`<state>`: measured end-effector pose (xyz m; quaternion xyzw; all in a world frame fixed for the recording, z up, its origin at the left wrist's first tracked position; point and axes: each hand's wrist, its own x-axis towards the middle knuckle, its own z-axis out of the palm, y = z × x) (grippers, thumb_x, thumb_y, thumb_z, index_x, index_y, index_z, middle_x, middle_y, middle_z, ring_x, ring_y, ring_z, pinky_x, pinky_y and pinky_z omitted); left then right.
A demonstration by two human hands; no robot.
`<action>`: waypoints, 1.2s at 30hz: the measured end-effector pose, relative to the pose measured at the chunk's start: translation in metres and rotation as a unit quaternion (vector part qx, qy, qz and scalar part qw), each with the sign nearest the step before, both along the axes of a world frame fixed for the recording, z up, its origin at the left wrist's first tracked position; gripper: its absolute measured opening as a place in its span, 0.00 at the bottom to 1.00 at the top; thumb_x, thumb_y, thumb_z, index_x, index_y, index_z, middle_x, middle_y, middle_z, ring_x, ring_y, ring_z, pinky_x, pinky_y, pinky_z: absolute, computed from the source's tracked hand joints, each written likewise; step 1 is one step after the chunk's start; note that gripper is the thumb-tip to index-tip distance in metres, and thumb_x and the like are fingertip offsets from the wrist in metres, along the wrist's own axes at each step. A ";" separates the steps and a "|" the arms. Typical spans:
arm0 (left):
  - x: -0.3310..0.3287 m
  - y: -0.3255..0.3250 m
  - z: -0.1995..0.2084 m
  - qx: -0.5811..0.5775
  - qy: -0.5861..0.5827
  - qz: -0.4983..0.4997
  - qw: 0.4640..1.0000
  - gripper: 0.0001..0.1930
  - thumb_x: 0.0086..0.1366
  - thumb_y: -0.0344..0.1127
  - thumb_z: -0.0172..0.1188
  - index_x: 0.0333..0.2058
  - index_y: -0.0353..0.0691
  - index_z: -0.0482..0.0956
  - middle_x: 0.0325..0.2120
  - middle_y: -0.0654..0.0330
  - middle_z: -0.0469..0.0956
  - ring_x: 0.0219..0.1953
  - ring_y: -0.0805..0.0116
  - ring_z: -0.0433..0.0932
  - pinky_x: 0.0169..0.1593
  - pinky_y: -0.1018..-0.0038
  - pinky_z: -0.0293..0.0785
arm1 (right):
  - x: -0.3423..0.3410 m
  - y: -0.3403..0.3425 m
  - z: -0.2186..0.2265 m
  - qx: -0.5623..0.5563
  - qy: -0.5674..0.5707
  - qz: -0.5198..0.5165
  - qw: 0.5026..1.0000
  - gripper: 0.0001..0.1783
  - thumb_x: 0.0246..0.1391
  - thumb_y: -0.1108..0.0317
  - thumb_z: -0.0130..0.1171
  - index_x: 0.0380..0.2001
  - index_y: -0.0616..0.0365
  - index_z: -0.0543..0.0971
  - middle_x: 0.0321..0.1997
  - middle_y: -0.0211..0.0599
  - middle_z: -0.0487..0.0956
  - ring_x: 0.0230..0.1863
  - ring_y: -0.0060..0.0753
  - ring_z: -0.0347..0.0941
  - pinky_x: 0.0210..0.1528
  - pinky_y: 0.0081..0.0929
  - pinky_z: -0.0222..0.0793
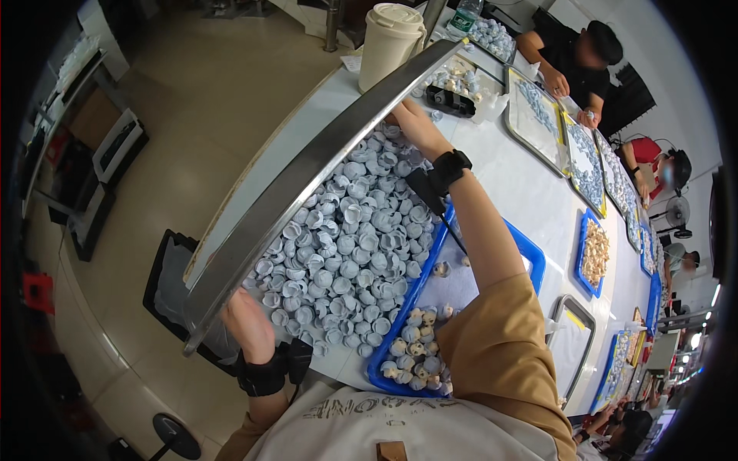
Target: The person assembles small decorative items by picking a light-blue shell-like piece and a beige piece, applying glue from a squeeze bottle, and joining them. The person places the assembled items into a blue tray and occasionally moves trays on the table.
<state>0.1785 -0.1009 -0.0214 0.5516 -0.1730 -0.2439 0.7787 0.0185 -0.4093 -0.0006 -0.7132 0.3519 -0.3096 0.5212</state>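
My left hand [249,326] grips the near lower end of a long metal tray [307,173], which stands tilted up on its side. At the tray's far end, my right hand [401,117] grips the same tray, its fingers partly hidden by the metal. Beneath and beside the tray, a heap of small pale blue-grey cup-shaped shells [354,223] is spread on the white table. Right of the heap is a blue plastic tray [533,257] holding small round blue-and-cream pieces [415,346], partly covered by my right arm. Black bands with small devices are on both wrists.
A cream lidded tumbler [384,50] stands beyond the metal tray. A black lined bin [163,269] is below the table's left edge. Farther right are a black box [450,100], metal trays [538,127] of parts, and a smaller blue tray [580,250]. Several people sit along the table.
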 end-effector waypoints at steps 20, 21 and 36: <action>0.071 0.014 0.001 0.275 -0.296 -0.110 0.908 0.17 0.65 0.38 0.48 0.43 0.27 0.72 0.41 0.54 0.75 0.44 0.68 0.72 0.49 0.73 0.64 | -0.001 -0.009 -0.003 -0.122 0.075 -0.094 0.985 0.32 0.52 0.51 0.51 0.51 0.66 0.66 0.39 0.49 0.77 0.43 0.39 0.73 0.46 0.28 0.66; 0.074 0.017 -0.004 0.282 -0.331 -0.113 0.893 0.20 0.65 0.41 0.48 0.43 0.26 0.71 0.41 0.54 0.75 0.45 0.69 0.71 0.50 0.75 0.63 | -0.006 -0.011 -0.004 -0.138 0.086 -0.106 0.981 0.30 0.52 0.52 0.52 0.51 0.65 0.66 0.38 0.50 0.78 0.42 0.41 0.74 0.46 0.29 0.66; 0.076 0.012 0.000 0.277 -0.284 -0.122 0.910 0.19 0.66 0.40 0.47 0.44 0.27 0.71 0.39 0.53 0.74 0.43 0.68 0.71 0.47 0.74 0.65 | -0.100 0.007 0.023 -0.006 0.523 0.028 0.852 0.23 0.42 0.55 0.53 0.40 0.58 0.74 0.37 0.42 0.77 0.35 0.36 0.73 0.34 0.31 0.69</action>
